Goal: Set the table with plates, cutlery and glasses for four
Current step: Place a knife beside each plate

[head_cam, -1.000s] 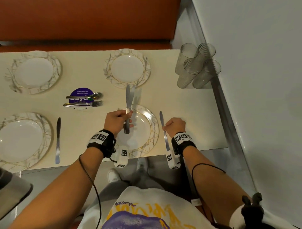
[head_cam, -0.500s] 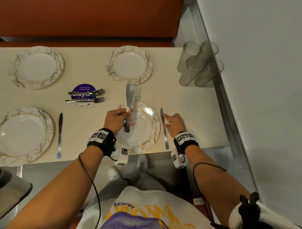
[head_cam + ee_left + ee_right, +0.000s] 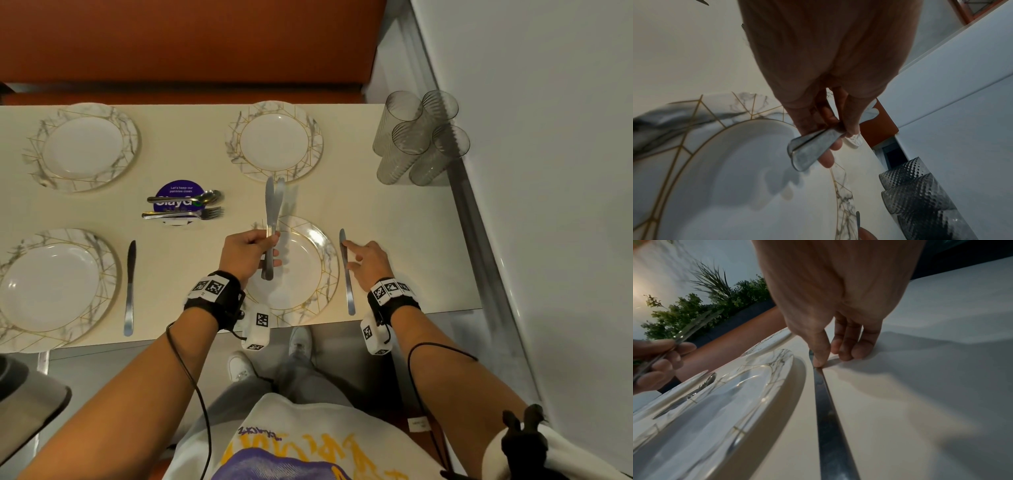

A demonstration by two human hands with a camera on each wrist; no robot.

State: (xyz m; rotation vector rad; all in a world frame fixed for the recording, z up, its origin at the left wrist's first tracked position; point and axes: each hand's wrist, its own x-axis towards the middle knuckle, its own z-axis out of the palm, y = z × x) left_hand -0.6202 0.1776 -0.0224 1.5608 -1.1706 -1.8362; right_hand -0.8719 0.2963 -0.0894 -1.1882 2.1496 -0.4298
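Four gold-lined marble plates lie on the cream table (image 3: 394, 240). Over the near right plate (image 3: 325, 260) my left hand (image 3: 253, 246) grips two knives (image 3: 272, 209) by their handles, blades pointing away. The left wrist view shows the left hand (image 3: 830, 133) curled round those knife handles (image 3: 807, 149). A third knife (image 3: 346, 274) lies flat just right of that plate. My right hand (image 3: 363, 260) touches its blade with one extended finger. In the right wrist view one fingertip (image 3: 819, 360) presses the knife (image 3: 828, 418) beside the plate (image 3: 735, 402); the other fingers rest on the table.
Another knife (image 3: 130, 287) lies right of the near left plate (image 3: 102, 246). Spoons and forks (image 3: 185, 205) are piled on a purple sticker mid-table. Several ribbed glasses (image 3: 418, 137) stand at the far right corner by the wall. An orange bench runs behind the table.
My right hand has uncurled from the knife, which now lies flat beside the plate with only a fingertip on it. The left hand still holds its two knives in place.
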